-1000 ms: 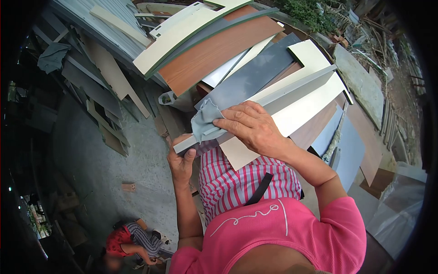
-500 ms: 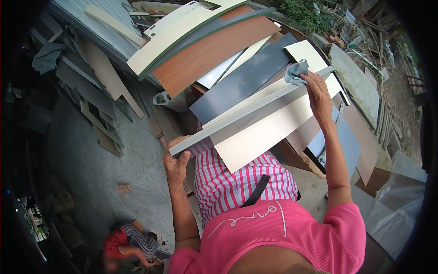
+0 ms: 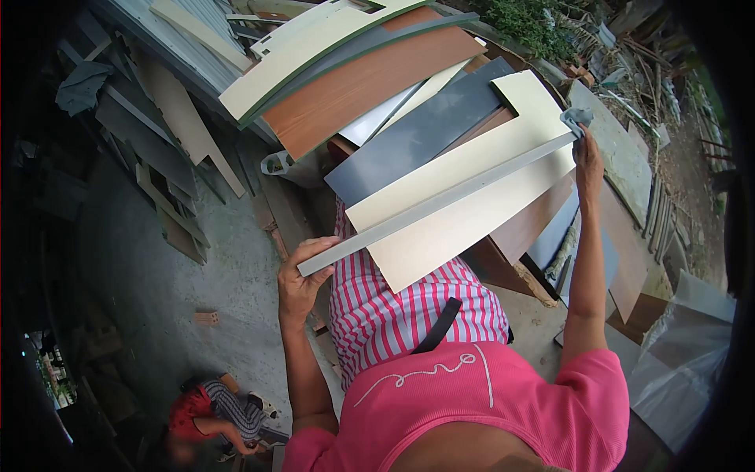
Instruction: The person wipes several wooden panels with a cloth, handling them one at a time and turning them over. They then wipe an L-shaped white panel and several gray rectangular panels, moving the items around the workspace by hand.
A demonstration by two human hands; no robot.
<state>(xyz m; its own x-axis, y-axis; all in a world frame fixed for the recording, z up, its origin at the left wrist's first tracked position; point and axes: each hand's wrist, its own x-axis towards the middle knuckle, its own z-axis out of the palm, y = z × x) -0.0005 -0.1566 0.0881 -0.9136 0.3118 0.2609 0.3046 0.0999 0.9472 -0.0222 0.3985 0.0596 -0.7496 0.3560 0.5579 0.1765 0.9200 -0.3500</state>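
A long grey board (image 3: 448, 203), seen edge-on, slants upward to the right in front of me. My left hand (image 3: 303, 277) grips its near end, thumb and fingers on either side of the edge. At the far end my right hand (image 3: 588, 164) is closed on a blue-grey cloth (image 3: 577, 118), which touches the board's tip. Beneath the board lies a cream panel (image 3: 472, 224) with a cut-out corner, reaching over my striped trousers. A dark grey panel (image 3: 417, 138) lies just beyond it.
Brown and cream panels (image 3: 370, 86) are stacked at the back. More boards lean at the left (image 3: 149, 141). A person in red (image 3: 197, 417) crouches at lower left near a brick (image 3: 207, 316). Clear plastic sheeting (image 3: 680, 354) covers something at right.
My right hand has slid the cloth outward to the right, reaching the board's far end. The board has turned so its edge now faces me; my left hand still holds the near end.
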